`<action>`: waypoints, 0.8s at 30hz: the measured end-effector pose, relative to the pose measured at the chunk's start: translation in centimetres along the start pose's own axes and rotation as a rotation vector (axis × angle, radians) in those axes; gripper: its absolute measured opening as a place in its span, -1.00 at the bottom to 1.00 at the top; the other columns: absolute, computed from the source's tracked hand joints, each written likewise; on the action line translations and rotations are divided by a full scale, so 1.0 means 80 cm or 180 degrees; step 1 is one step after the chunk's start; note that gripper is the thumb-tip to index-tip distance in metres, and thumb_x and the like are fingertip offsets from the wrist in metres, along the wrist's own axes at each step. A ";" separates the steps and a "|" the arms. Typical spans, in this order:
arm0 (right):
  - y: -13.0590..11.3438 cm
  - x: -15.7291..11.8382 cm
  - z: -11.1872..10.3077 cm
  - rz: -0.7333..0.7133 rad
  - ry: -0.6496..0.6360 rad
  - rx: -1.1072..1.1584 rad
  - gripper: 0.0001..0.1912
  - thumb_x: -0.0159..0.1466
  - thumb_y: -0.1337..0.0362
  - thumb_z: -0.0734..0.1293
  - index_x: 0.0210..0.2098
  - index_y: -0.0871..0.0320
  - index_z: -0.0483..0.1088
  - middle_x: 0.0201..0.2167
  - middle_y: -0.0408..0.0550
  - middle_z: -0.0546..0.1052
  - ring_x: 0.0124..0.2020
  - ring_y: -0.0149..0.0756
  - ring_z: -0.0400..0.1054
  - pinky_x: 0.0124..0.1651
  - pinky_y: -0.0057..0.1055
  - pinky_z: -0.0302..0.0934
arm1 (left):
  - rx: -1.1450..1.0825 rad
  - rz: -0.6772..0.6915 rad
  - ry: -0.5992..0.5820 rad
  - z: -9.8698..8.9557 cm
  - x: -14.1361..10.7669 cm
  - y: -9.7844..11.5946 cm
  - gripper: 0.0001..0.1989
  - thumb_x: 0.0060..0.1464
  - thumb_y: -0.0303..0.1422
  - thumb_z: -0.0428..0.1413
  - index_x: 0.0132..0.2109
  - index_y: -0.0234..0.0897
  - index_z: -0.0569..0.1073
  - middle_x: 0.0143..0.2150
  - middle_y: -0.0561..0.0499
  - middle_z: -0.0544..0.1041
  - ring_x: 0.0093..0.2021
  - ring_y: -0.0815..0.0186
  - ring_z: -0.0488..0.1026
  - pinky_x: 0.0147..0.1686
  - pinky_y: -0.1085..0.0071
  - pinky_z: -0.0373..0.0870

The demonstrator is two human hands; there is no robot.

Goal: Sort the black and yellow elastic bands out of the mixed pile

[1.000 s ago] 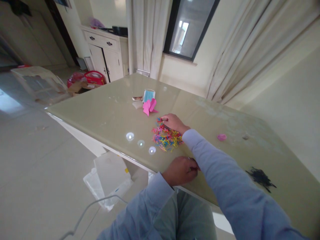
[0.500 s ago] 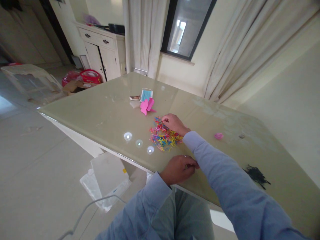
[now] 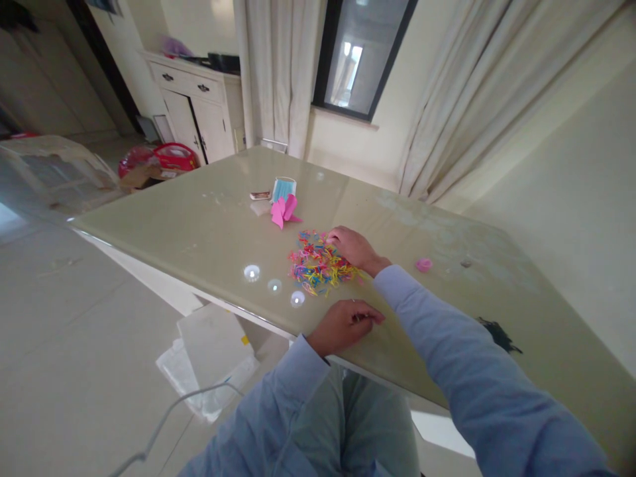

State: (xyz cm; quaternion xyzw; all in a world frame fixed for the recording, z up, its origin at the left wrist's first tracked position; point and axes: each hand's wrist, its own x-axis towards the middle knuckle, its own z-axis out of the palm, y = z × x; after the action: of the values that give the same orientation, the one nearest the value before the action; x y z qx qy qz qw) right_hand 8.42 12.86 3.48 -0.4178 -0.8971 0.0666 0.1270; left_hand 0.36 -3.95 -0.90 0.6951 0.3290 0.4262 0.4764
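A loose pile of small colourful bands (image 3: 318,265) lies on the glossy table (image 3: 209,238). My right hand (image 3: 352,246) is over the pile's far right edge, fingers curled and pinched together; whatever is between the fingertips is too small to name. Near the table's front edge rests my left hand (image 3: 345,326), its fingers bent and thumb close to them, with anything held there too small to make out. Left of the pile sit three small clear round pieces, one of them a bright disc (image 3: 252,273). Behind the pile is a pink paper shape (image 3: 283,211).
A blue face mask (image 3: 283,189) and a small box (image 3: 260,195) lie behind the pile. Toward the right are a pink band bundle (image 3: 423,265) and a dark bundle (image 3: 499,334). White packaging (image 3: 211,351) is on the floor.
The view has shifted slightly. My left hand has moved a little left, away from my right sleeve. My right hand has shifted slightly rightward relative to the pile.
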 end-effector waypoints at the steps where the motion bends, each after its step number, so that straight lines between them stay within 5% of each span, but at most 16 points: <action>1: 0.000 -0.003 -0.002 0.0027 0.0025 0.0027 -0.81 0.38 0.32 0.21 -0.23 0.18 0.46 -0.19 0.02 0.54 -0.16 -0.28 0.37 -0.07 -0.41 0.17 | -0.0006 -0.0010 0.0008 0.000 0.000 0.001 -0.70 0.04 -0.54 0.03 -0.19 -0.29 0.63 -0.19 -0.06 0.65 -0.20 0.27 0.55 -0.16 0.40 0.44; 8: -0.003 -0.039 -0.012 0.0351 0.0659 0.1072 -0.82 0.28 0.32 0.26 -0.19 0.17 0.48 -0.22 -0.02 0.58 -0.25 -0.30 0.42 -0.08 -0.36 0.26 | 0.0007 -0.0090 0.0087 -0.003 -0.001 0.003 -0.72 0.06 -0.50 0.03 -0.19 -0.24 0.62 -0.19 -0.01 0.66 -0.18 0.28 0.55 -0.14 0.38 0.45; 12: -0.020 -0.076 -0.015 0.0947 0.1100 0.2516 -0.72 0.20 0.19 0.33 -0.14 0.18 0.47 -0.31 -0.08 0.58 -0.52 -0.42 0.36 -0.37 -0.43 0.28 | 0.0032 -0.0029 0.0109 -0.003 -0.001 0.000 -0.73 0.08 -0.48 0.03 -0.20 -0.24 0.62 -0.20 -0.02 0.66 -0.19 0.27 0.55 -0.15 0.37 0.46; 16: -0.046 -0.123 -0.018 0.1219 0.1383 0.3616 -0.67 0.10 0.11 0.44 -0.21 0.15 0.49 -0.43 -0.16 0.54 -0.57 -0.46 0.32 -0.54 -0.50 0.17 | 0.0074 -0.0053 0.0119 -0.004 -0.001 0.000 -0.74 0.10 -0.44 0.03 -0.19 -0.26 0.62 -0.21 -0.03 0.65 -0.21 0.27 0.55 -0.18 0.38 0.45; 24: -0.074 -0.199 -0.033 0.1431 0.1890 0.4496 -0.69 0.04 0.19 0.53 -0.23 0.13 0.51 -0.38 -0.19 0.53 -0.59 -0.50 0.33 -0.54 -0.50 0.23 | 0.0110 -0.0087 0.0200 -0.007 -0.001 0.003 -0.78 0.13 -0.37 0.05 -0.23 -0.30 0.59 -0.23 -0.04 0.65 -0.21 0.27 0.54 -0.17 0.40 0.43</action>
State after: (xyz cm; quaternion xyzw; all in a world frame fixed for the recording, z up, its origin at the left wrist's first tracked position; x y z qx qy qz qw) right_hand 14.69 -3.09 4.60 -0.4098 -0.4659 0.5292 0.5788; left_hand -0.13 -3.87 -0.59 0.6849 0.3607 0.4355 0.4595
